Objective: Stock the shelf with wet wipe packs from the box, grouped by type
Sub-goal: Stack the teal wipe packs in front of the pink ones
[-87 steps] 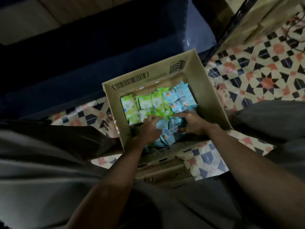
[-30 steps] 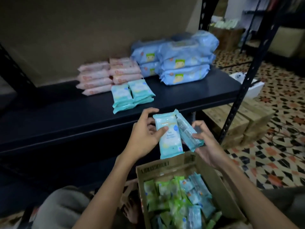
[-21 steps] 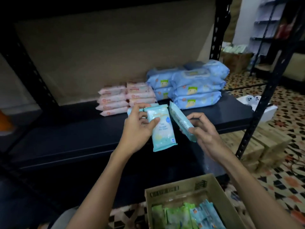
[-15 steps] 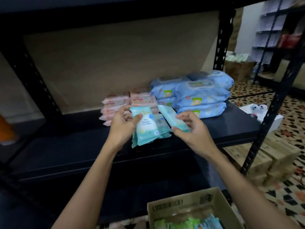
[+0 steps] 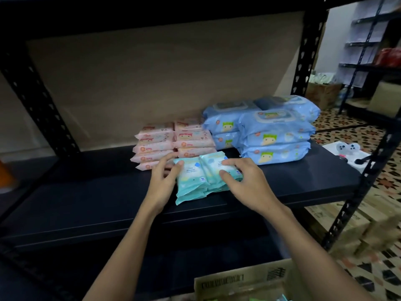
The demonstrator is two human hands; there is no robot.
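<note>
Dark, smooth shelf [image 5: 86,205] has wide bare room at left; teal wipe packs [image 5: 191,181] sit stacked near its front edge. Left hand [image 5: 161,181] and right hand [image 5: 245,181] each grip the soft stacks' sides. Cardboard box [image 5: 238,281] sits below.

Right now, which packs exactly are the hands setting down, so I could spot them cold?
Look at the dark shelf. Near its front edge, ahead of the pink packs and left of the big blue packs, sit two small stacks of teal packs under both hands. They alone are teal and closest to the front.
</note>
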